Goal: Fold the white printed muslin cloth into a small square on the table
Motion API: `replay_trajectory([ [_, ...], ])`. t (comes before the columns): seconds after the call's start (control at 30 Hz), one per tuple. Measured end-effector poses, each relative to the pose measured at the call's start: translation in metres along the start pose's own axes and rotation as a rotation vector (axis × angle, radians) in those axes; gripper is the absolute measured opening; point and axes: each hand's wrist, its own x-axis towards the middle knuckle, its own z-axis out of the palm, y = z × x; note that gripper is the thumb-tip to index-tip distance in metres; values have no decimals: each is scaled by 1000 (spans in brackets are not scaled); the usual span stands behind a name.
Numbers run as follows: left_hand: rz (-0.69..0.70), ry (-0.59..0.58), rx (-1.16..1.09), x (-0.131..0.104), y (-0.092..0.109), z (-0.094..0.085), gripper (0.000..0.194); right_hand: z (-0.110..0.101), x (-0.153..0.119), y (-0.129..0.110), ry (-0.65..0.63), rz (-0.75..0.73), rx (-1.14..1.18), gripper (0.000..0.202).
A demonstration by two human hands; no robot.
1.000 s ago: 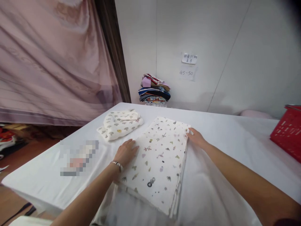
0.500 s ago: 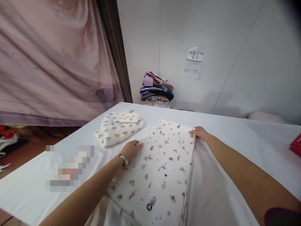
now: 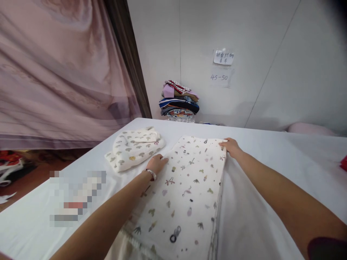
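A folded white cloth [image 3: 187, 191] with small printed plants, birds and shapes lies lengthwise in front of me, its layers visible along the right side. At its far right corner, my right hand [image 3: 231, 147] is closed, pinching the fabric between thumb and fingers. My left hand [image 3: 158, 163], with a bracelet on the wrist, is closed on the left edge of the same cloth; its fingertips are partly hidden. Just beyond that hand lies a bundled white cloth [image 3: 135, 148] with grey-green mushroom-like prints, untouched.
A white-covered table [image 3: 260, 173] spreads under everything. Behind its far edge rises a stack of folded fabrics [image 3: 179, 103] near the wall. A blurred-out patch [image 3: 78, 196] is at the left. Pink curtain [image 3: 62, 72] hangs at left, and a red object [image 3: 343, 163] shows at the right edge.
My left hand has slid a little farther up the left edge of the cloth. My right hand still holds the far corner, which looks slightly raised. The view has shifted slightly.
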Motion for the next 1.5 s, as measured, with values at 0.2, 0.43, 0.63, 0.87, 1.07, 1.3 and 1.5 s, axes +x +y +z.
replay_trajectory([
  [0.2,-25,60,-33,39,29,3,37,-1,54,-30,155,-60,26,42],
  [0.43,-55,-23,-46,70,38,14,42,-5,63,2,102,79,48,87],
  [0.63,-58,-109,-63,33,10,-9,40,-21,28,11,-148,155,143,97],
  [0.87,-75,-128,-184,-33,-29,-18,43,-31,-45,11,-322,214,161,105],
  [1.07,-125,-175,-363,-69,-53,-21,44,-33,-131,22,-484,208,211,109],
  [1.3,-146,-160,-483,-80,-55,-12,50,-36,-225,32,-642,105,198,101],
  [1.5,-134,-81,-464,-88,-45,-15,44,-31,-257,33,-696,69,217,98],
])
